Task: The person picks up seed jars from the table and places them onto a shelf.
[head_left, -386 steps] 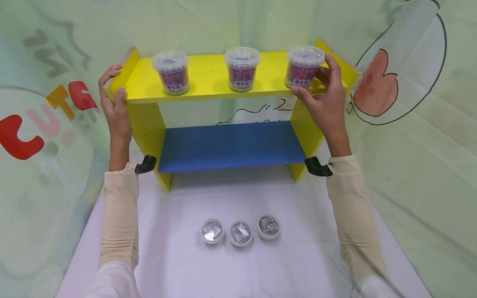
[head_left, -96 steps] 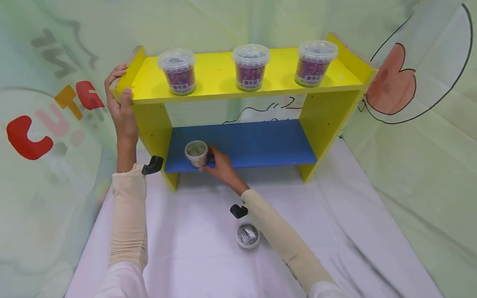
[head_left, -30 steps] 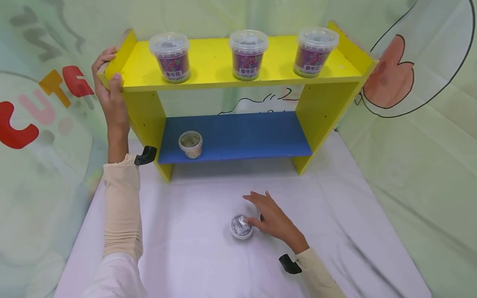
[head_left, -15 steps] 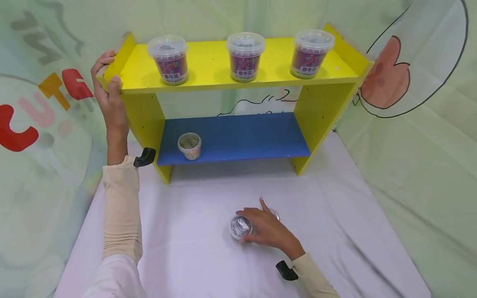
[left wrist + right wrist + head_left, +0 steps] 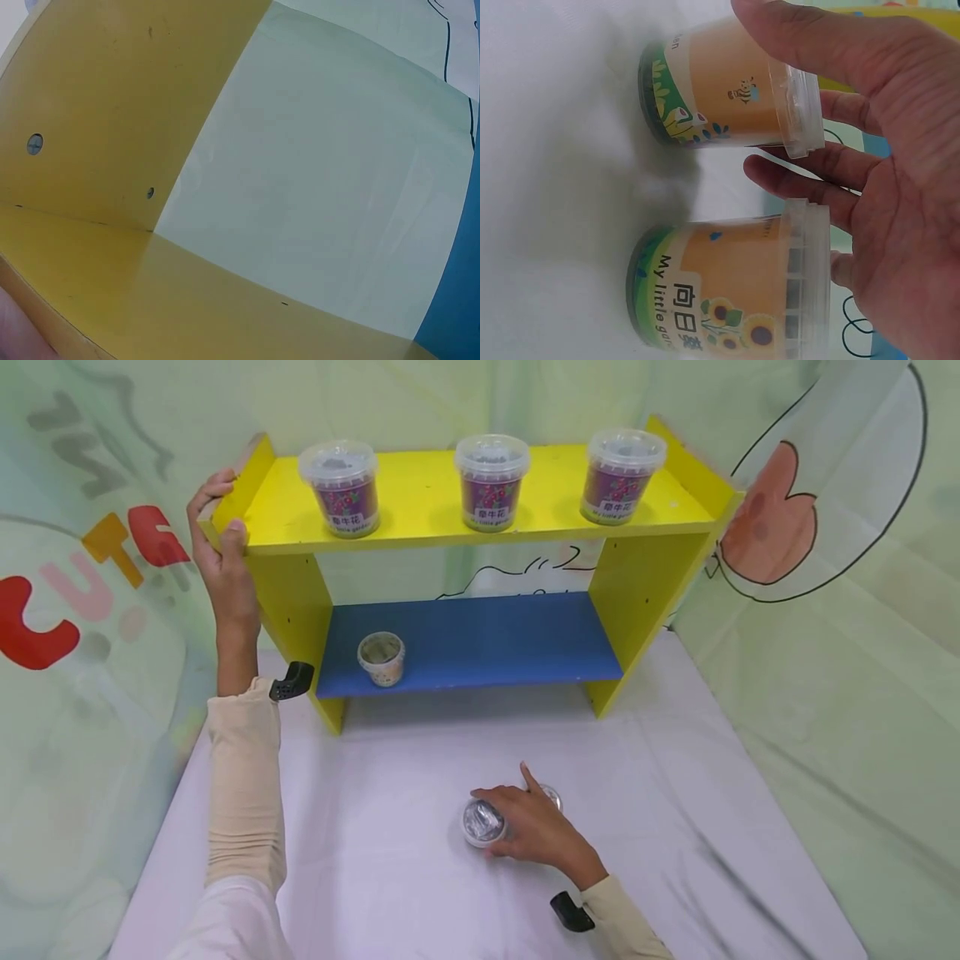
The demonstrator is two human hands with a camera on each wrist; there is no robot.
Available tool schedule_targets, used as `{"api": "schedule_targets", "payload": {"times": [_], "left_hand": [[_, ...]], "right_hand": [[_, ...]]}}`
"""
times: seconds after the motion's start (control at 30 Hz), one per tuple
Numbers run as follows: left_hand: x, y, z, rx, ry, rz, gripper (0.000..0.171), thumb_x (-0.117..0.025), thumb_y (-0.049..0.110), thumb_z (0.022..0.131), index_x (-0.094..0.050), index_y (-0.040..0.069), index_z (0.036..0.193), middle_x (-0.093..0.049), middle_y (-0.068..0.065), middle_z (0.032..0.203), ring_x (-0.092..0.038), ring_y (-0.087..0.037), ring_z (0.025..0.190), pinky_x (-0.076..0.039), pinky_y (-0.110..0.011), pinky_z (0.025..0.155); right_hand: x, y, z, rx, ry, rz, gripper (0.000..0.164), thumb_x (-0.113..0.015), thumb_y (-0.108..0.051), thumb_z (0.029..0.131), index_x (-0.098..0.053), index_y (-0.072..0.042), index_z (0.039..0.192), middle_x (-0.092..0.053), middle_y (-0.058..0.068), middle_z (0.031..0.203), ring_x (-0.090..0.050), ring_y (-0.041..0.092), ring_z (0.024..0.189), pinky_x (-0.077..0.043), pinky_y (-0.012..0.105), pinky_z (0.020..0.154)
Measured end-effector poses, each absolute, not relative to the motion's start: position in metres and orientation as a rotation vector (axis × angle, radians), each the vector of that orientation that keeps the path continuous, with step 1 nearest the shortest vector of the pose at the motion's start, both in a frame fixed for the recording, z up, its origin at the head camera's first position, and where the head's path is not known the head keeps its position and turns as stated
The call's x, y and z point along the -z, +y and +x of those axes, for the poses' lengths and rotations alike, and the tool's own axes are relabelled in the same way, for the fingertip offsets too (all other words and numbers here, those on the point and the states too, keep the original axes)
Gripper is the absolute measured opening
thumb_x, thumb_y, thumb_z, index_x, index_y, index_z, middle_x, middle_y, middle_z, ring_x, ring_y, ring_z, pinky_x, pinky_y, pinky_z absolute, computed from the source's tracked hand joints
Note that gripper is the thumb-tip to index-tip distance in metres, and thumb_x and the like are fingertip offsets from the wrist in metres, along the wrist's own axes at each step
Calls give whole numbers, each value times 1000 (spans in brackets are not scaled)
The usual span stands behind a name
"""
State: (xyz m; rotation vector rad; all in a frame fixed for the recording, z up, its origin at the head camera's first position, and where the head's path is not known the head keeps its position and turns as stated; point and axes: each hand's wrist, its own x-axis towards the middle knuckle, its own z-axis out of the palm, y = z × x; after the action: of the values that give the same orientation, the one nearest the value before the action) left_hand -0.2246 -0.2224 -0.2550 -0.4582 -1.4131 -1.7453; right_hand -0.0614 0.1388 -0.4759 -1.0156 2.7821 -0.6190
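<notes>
At the upper left of the head view, my left hand (image 5: 228,572) grips the left end of a yellow and blue shelf (image 5: 420,502). A bit of that hand edges into the left wrist view. My right hand (image 5: 542,831) has thumb and fingers around a small clear-lidded plastic tub (image 5: 482,822) standing on the white cloth. The right wrist view shows the tub's orange label (image 5: 735,82) with a bee, my thumb against its side. Beside it stands a second tub (image 5: 731,285) with a sunflower label, mostly hidden by my hand in the head view (image 5: 553,797).
One small tub (image 5: 382,658) stands at the left of the blue lower board (image 5: 487,643). Three larger purple-labelled tubs (image 5: 491,485) line the yellow top board. A printed cloth backdrop (image 5: 817,710) rises behind and at both sides.
A small tub went from the table onto the blue board, where my right hand let go of it. That hand then returned and closed around another tub. My left hand keeps its grip.
</notes>
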Motion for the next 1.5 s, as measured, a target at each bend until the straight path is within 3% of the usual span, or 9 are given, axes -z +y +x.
{"api": "schedule_targets", "payload": {"times": [0.47,0.93,1.03,1.13,1.2,1.4,1.5], "left_hand": [[255,-221,-221,1757,-1414,-439,33,-45,8,87,-53,7,118,-51,-10,135,-43,-21,133,-36,-33,115],[257,-219,-221,1735,-1426,-444,32,-45,9,87,-54,8,118,-52,-10,136,-43,-20,134,-37,-33,115],[258,-220,-221,1735,-1425,-448,33,-45,9,87,-54,8,118,-52,-10,136,-43,-20,134,-36,-33,115],[257,-221,-222,1742,-1425,-449,33,-45,9,87,-53,8,118,-52,-10,136,-43,-20,134,-37,-33,115],[256,-220,-222,1750,-1426,-446,33,-45,9,87,-54,8,119,-51,-9,136,-43,-20,134,-37,-33,114],[253,-220,-222,1735,-1433,-442,33,-45,9,87,-53,8,119,-51,-10,136,-43,-20,134,-37,-33,115],[253,-220,-222,1724,-1429,-442,33,-45,9,87,-54,7,118,-52,-10,136,-43,-20,134,-36,-33,115]], "right_hand": [[476,135,-60,626,2809,-1023,77,-85,-37,70,-53,-15,136,-68,3,118,-64,22,113,-17,64,117],[474,134,-66,780,2779,-956,75,-79,-39,77,-49,-13,140,-62,5,124,-59,22,118,-22,61,117],[471,132,-67,873,2781,-870,75,-79,-38,78,-48,-15,142,-60,5,121,-60,23,113,-36,54,113],[468,130,-69,975,2766,-750,74,-78,-38,79,-46,-19,144,-56,3,118,-59,19,104,-53,42,94],[466,129,-71,1068,2741,-688,74,-77,-37,81,-45,-20,145,-53,1,116,-56,15,98,-54,34,80],[464,127,-79,1357,2630,-619,70,-73,-35,85,-44,-20,146,-48,4,109,-51,15,101,-56,38,88],[462,128,-80,1470,2552,-600,68,-74,-30,86,-44,-20,146,-47,7,109,-51,19,104,-58,38,85]]}}
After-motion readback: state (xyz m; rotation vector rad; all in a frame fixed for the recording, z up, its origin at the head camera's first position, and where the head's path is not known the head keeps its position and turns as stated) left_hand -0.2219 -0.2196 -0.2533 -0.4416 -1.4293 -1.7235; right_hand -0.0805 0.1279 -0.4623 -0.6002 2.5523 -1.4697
